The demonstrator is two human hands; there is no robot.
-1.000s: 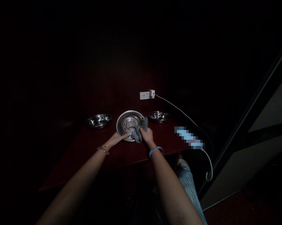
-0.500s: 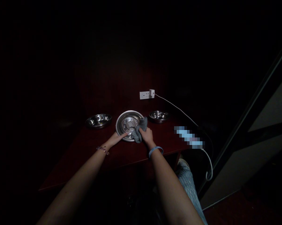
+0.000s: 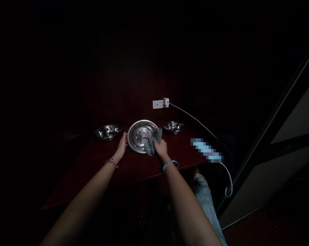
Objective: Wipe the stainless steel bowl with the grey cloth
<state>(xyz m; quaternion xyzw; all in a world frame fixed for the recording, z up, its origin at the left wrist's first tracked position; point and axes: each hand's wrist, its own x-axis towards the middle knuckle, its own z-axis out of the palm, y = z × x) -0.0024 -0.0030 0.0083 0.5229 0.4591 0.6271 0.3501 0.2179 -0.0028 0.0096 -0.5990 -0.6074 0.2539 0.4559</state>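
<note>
A round steel plate (image 3: 139, 135) lies on the dark red table (image 3: 133, 165) in front of me. My right hand (image 3: 161, 148) is closed on a grey cloth (image 3: 152, 141) that rests on the plate's right rim. My left hand (image 3: 122, 145) lies with fingers stretched out against the plate's left edge. A bead bracelet sits on my left wrist and a blue band on my right.
A steel bowl (image 3: 107, 132) stands left of the plate and a smaller one (image 3: 174, 126) to its right. A white wall socket with a plug (image 3: 160, 103) feeds a white cable (image 3: 195, 119) running right past a blurred-out object (image 3: 207, 150). The room is very dark.
My left hand has slid off the plate's near rim to its left edge and opened flat. The right hand with the cloth has barely moved.
</note>
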